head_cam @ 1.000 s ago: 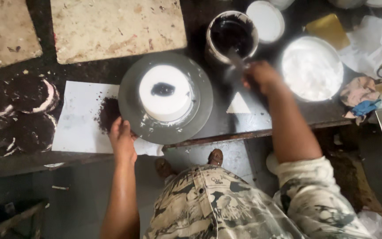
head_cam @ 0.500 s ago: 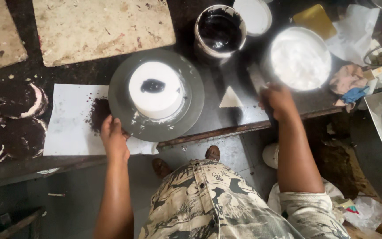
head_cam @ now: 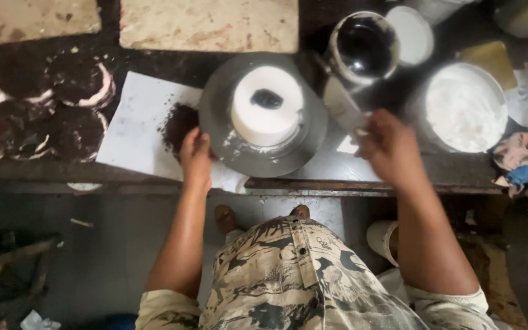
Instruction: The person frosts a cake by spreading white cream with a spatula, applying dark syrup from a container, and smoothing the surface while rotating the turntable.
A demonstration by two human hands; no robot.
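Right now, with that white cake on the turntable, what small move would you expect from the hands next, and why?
Probably the right hand brings its flat blade across to the white cake. A dark blob sits unspread on top, the blade's tip lies beside the jar of dark sauce, and the left hand already rests on the turntable rim, placed to turn it.

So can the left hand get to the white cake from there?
Probably yes. The left hand rests on the rim of the grey turntable, and the cake sits in the middle with nothing between them. The right hand holds a spatula off to the side.
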